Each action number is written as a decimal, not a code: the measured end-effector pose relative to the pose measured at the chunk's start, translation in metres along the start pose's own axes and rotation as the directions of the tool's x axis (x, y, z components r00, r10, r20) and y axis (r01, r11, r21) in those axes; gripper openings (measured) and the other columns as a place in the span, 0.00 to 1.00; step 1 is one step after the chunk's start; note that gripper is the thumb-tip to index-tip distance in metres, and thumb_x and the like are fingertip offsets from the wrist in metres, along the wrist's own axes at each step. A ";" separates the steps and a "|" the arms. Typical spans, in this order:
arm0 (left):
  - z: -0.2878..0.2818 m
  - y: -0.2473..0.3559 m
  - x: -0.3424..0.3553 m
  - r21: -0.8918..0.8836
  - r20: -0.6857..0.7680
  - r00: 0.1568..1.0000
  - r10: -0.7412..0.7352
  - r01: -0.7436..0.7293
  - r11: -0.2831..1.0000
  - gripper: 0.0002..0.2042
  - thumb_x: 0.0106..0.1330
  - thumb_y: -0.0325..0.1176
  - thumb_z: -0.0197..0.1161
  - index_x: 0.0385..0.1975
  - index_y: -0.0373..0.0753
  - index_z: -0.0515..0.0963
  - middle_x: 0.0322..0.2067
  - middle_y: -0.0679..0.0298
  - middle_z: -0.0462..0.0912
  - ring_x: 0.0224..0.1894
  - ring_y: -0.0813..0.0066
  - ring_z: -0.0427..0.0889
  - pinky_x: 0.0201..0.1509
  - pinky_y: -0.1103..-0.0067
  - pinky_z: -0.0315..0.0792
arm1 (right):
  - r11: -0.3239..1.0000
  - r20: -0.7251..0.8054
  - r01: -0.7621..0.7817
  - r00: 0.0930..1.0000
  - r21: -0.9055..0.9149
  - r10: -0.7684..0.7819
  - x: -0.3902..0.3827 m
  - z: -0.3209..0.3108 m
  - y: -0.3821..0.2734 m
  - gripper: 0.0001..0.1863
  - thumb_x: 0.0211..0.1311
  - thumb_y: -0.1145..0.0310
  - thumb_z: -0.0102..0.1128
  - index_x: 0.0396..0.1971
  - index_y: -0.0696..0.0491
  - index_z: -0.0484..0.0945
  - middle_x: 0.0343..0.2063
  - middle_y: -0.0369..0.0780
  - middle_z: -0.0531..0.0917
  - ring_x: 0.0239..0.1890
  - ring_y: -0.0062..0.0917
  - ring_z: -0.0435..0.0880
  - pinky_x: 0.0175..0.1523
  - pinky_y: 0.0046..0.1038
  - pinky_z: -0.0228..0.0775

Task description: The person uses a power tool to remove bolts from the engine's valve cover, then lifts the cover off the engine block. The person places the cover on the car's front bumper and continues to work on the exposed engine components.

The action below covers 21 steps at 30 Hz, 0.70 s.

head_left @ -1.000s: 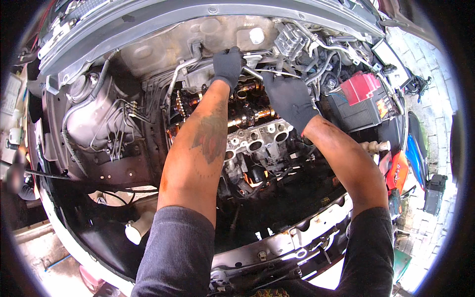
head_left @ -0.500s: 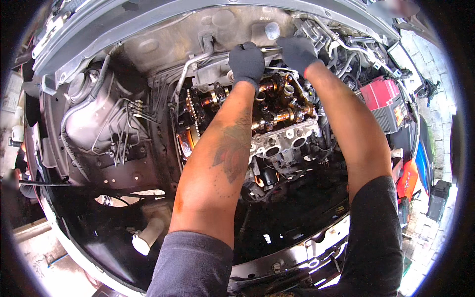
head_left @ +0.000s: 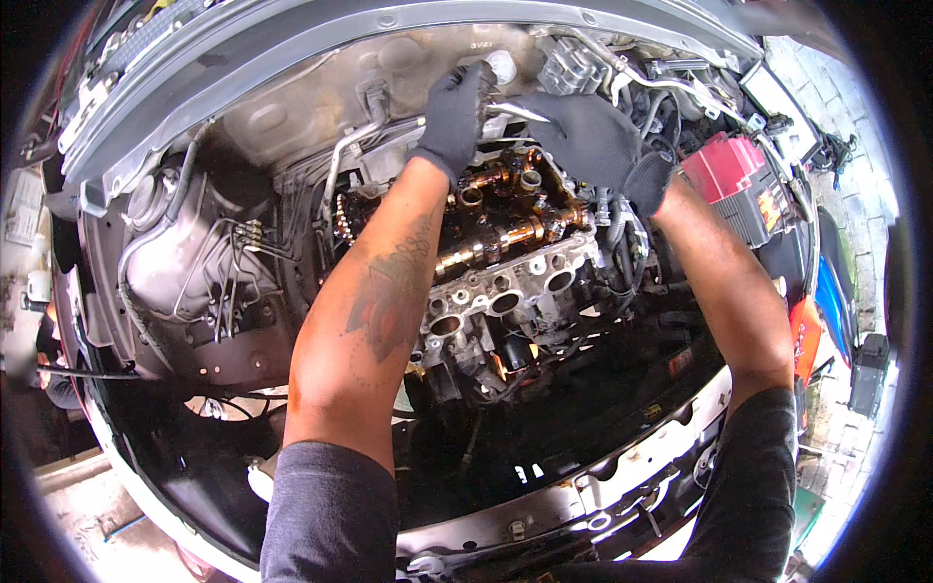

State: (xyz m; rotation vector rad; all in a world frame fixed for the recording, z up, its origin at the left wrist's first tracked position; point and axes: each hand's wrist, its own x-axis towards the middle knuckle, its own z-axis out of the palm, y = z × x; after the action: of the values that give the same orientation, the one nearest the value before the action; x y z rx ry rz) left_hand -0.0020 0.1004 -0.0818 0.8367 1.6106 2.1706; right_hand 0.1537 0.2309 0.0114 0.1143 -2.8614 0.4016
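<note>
Over the far side of the exposed engine, my left hand [head_left: 457,121], in a dark glove, is closed with its fingers curled around one end of a slim, shiny metal bar [head_left: 520,111]. The bar points right, and its tapered end shows in front of my right hand [head_left: 588,146], also gloved. Those right fingers are smeared and partly hidden, so their grip on the bar is unclear. Below both hands lies the open cylinder head [head_left: 505,301], with oily brown camshafts [head_left: 510,236] and round ports facing me. What the bar's left end meets is hidden by my left glove.
A red-topped battery [head_left: 724,170] sits to the right, near hoses and metal pipes [head_left: 671,83]. At left are a strut tower [head_left: 180,257] and thin metal lines [head_left: 228,287]. The front crossmember [head_left: 622,466] spans the near side. Firewall panels [head_left: 282,107] rise behind my hands.
The view has shifted, with the engine slightly left. My right hand has come lower and farther from my left hand, showing more of the bar between them. My left hand stays closed.
</note>
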 end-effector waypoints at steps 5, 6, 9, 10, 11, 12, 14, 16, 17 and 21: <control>0.047 -0.022 0.000 -0.105 -0.035 0.980 -0.196 0.192 0.976 0.14 0.72 0.39 0.61 0.38 0.31 0.82 0.29 0.68 0.81 0.30 0.81 0.73 0.35 0.80 0.68 | 0.999 -0.073 -0.050 0.996 -0.002 0.050 -0.032 0.021 0.027 0.16 0.64 0.68 0.53 0.51 0.48 0.80 0.32 0.52 0.85 0.35 0.48 0.86 0.44 0.47 0.79; 0.048 -0.031 0.002 -0.104 -0.035 0.985 -0.170 0.166 0.981 0.14 0.72 0.39 0.61 0.38 0.31 0.82 0.29 0.68 0.81 0.30 0.81 0.73 0.35 0.79 0.68 | 0.999 -0.098 -0.043 0.994 0.008 0.043 -0.035 0.027 0.030 0.16 0.64 0.68 0.53 0.51 0.48 0.80 0.33 0.52 0.85 0.36 0.48 0.86 0.44 0.46 0.79; 0.043 -0.048 0.004 -0.002 0.016 0.999 -0.047 0.047 0.999 0.14 0.72 0.38 0.61 0.38 0.31 0.82 0.29 0.67 0.81 0.29 0.79 0.72 0.34 0.78 0.68 | 0.998 0.034 -0.055 0.998 -0.044 0.056 -0.034 0.021 0.020 0.13 0.61 0.70 0.54 0.41 0.57 0.84 0.29 0.49 0.84 0.35 0.42 0.87 0.43 0.43 0.79; 0.040 -0.049 0.008 0.079 0.070 0.997 0.017 -0.023 0.997 0.13 0.72 0.38 0.61 0.38 0.32 0.82 0.29 0.66 0.81 0.30 0.78 0.73 0.35 0.77 0.69 | 0.993 0.037 0.022 0.999 -0.115 -0.018 -0.035 0.024 0.021 0.12 0.61 0.70 0.55 0.40 0.58 0.83 0.28 0.48 0.84 0.34 0.42 0.86 0.43 0.43 0.79; 0.037 -0.049 0.010 0.154 0.124 0.989 0.077 -0.096 0.983 0.12 0.71 0.37 0.61 0.38 0.32 0.82 0.29 0.65 0.82 0.31 0.77 0.74 0.36 0.76 0.69 | 0.978 0.042 0.096 0.995 -0.183 -0.090 -0.038 0.027 0.021 0.11 0.60 0.70 0.55 0.38 0.59 0.82 0.27 0.47 0.84 0.34 0.42 0.86 0.42 0.42 0.79; 0.033 -0.049 0.012 0.223 0.178 0.975 0.135 -0.174 0.959 0.11 0.70 0.36 0.62 0.38 0.33 0.82 0.29 0.64 0.82 0.31 0.76 0.75 0.37 0.76 0.70 | 0.955 0.043 0.166 0.986 -0.247 -0.161 -0.040 0.032 0.021 0.11 0.60 0.70 0.55 0.37 0.60 0.81 0.27 0.46 0.83 0.34 0.42 0.86 0.42 0.41 0.78; 0.014 -0.049 0.014 0.465 0.471 0.774 0.424 -0.626 0.626 0.11 0.68 0.36 0.62 0.40 0.34 0.82 0.30 0.60 0.83 0.33 0.72 0.78 0.40 0.74 0.72 | 0.981 0.195 0.064 0.980 -0.181 -0.028 -0.036 0.030 0.001 0.18 0.62 0.72 0.52 0.51 0.61 0.72 0.32 0.52 0.84 0.37 0.47 0.85 0.45 0.44 0.77; 0.015 -0.054 0.015 0.401 0.368 0.884 0.289 -0.431 0.809 0.13 0.66 0.37 0.61 0.40 0.34 0.82 0.33 0.55 0.85 0.36 0.67 0.80 0.43 0.72 0.73 | 0.980 0.307 0.012 0.950 -0.198 0.050 -0.031 0.022 -0.014 0.25 0.62 0.75 0.51 0.60 0.62 0.65 0.35 0.55 0.84 0.38 0.50 0.85 0.46 0.45 0.77; 0.021 -0.053 0.016 0.348 0.320 0.923 0.212 -0.323 0.880 0.13 0.66 0.38 0.61 0.41 0.34 0.82 0.35 0.53 0.85 0.37 0.64 0.81 0.44 0.72 0.73 | 0.987 0.240 -0.018 0.969 -0.157 0.056 -0.035 0.016 0.002 0.26 0.62 0.75 0.51 0.61 0.61 0.64 0.35 0.56 0.83 0.38 0.50 0.85 0.45 0.44 0.77; 0.049 -0.045 0.016 0.259 0.066 0.987 -0.148 0.127 0.957 0.19 0.66 0.40 0.58 0.40 0.27 0.81 0.35 0.51 0.86 0.36 0.64 0.81 0.44 0.70 0.73 | 0.869 0.083 -0.097 0.984 -0.486 0.157 -0.052 0.020 -0.019 0.29 0.62 0.75 0.52 0.65 0.58 0.63 0.35 0.53 0.82 0.31 0.44 0.87 0.35 0.42 0.79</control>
State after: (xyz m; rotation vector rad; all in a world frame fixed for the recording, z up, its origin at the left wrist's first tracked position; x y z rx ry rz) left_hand 0.0116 0.1609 -0.1104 0.8465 1.8712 1.8348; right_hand 0.2018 0.2090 -0.0156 -0.1491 -2.9976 -0.3162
